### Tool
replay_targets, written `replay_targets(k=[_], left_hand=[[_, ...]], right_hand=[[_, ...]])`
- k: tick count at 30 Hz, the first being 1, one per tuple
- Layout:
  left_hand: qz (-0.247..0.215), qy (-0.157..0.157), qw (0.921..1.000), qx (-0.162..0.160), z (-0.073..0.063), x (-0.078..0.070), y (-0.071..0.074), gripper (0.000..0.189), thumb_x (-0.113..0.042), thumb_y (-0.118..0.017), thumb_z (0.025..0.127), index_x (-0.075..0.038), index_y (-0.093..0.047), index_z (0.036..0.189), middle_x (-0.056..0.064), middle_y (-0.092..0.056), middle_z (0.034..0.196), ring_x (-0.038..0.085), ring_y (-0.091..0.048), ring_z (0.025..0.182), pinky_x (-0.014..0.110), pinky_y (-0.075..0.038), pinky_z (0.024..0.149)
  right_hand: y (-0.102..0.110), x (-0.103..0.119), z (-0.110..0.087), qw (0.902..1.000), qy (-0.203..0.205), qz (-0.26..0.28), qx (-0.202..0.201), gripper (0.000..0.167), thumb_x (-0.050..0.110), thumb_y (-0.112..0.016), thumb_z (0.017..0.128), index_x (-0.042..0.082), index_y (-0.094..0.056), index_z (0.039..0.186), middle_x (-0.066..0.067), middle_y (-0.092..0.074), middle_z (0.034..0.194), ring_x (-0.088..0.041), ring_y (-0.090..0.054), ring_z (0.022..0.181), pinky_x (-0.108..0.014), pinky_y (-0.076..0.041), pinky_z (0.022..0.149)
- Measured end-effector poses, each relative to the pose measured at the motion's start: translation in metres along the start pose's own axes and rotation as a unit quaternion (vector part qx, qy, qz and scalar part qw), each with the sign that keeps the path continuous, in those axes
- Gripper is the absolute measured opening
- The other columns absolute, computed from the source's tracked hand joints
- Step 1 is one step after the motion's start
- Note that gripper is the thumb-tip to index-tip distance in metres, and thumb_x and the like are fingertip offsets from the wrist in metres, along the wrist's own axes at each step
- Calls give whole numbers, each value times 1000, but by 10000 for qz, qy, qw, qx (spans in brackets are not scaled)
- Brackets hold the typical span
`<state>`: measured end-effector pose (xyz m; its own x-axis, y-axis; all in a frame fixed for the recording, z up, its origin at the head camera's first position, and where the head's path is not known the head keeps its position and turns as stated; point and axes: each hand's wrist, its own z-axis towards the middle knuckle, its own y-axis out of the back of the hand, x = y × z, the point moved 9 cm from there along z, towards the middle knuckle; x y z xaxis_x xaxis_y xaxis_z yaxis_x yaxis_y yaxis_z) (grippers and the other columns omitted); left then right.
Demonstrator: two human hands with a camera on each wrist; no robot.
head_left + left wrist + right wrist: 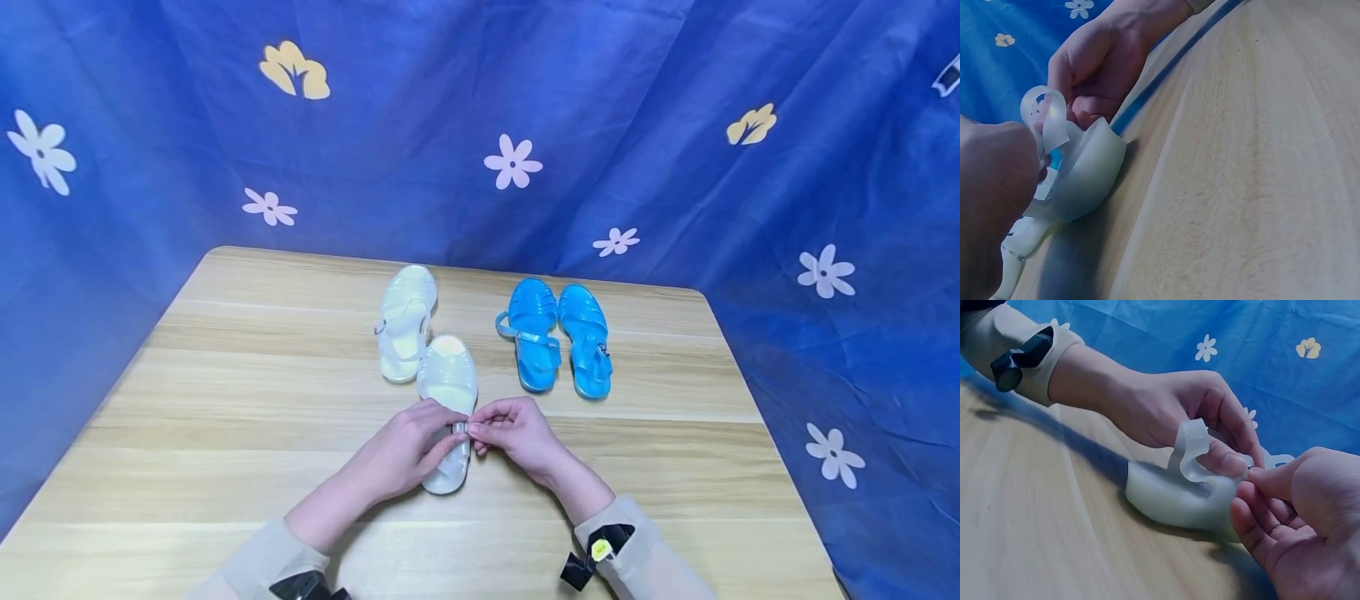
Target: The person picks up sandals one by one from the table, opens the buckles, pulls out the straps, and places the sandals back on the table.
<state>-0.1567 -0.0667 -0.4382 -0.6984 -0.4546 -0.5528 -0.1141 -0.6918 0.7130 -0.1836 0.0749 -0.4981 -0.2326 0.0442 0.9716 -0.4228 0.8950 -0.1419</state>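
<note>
Left hand (pixel 412 442) nearly closed, thumb and fingers pinching the sandal strap (pixel 461 427). Right hand (pixel 521 437) meets it from the right, thumb and index fingertips pinched on the same bit of strap, its other fingers loosely bent. Fingertips of both hands nearly together; the exact piece between them is mostly hidden, with a tiny dark bit at the tips in the right wrist view.

Strap belongs to the near white jelly sandal (pixel 447 367), sole down on the desk (pixel 300 458), toe pointing away from the person, heel towards them, partly under the left hand. A translucent strap loop (pixel 1188 447) stands up above its heel in both wrist views.

Far white jelly sandal (pixel 411 287) sits just beyond, a bit left, also toe away; heel end touching or just beside the near one, can't tell which.

To the right, well apart from the white pair: left blue jelly sandal (pixel 532 312), strap sticking out leftwards, and right blue jelly sandal (pixel 583 321) just beside it, both toe away.

Light sleeves (pixel 273 554), black wrist devices (pixel 615 537). Blue cloth backdrop (pixel 420 100) behind, white flowers and yellow motifs.
</note>
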Motion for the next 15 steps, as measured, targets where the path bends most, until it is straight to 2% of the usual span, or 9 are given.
replay_targets(k=[5, 9, 12, 15], left_hand=[[-37, 150, 9999, 34, 1, 3, 0, 25, -21, -78, 99, -6, -76, 118, 1, -76, 109, 14, -70, 103, 36, -60, 91], [-75, 288, 9995, 93, 2, 6, 1, 21, -22, -78, 99, -9, -78, 115, -2, -76, 105, 10, -70, 100, 34, -60, 89], [-60, 284, 9996, 65, 1, 6, 1, 20, -22, -78, 99, -10, -78, 114, -2, -76, 105, 10, -70, 99, 34, -60, 88], [-56, 265, 9996, -6, 1, 5, 2, 20, -22, -77, 99, -10, -78, 115, -2, -77, 106, 10, -70, 100, 34, -60, 89]], right_hand=[[5, -2, -2, 9991, 49, -430, -39, 16, -1, -73, 98, -10, -73, 111, -15, -77, 96, -18, -72, 79, -29, -62, 76], [7, 0, -3, 9950, 358, -931, 49, 20, 1, -77, 96, -6, -74, 114, -13, -76, 98, -20, -72, 86, -30, -63, 79], [5, 5, -5, 9859, 816, -1452, 166, 22, 5, -81, 94, -1, -75, 115, -8, -74, 100, -19, -71, 88, -30, -62, 80], [1, 14, -8, 9724, 1334, -1905, 184, 23, 9, -82, 94, 5, -77, 117, -4, -73, 101, -19, -69, 89, -31, -61, 80]])
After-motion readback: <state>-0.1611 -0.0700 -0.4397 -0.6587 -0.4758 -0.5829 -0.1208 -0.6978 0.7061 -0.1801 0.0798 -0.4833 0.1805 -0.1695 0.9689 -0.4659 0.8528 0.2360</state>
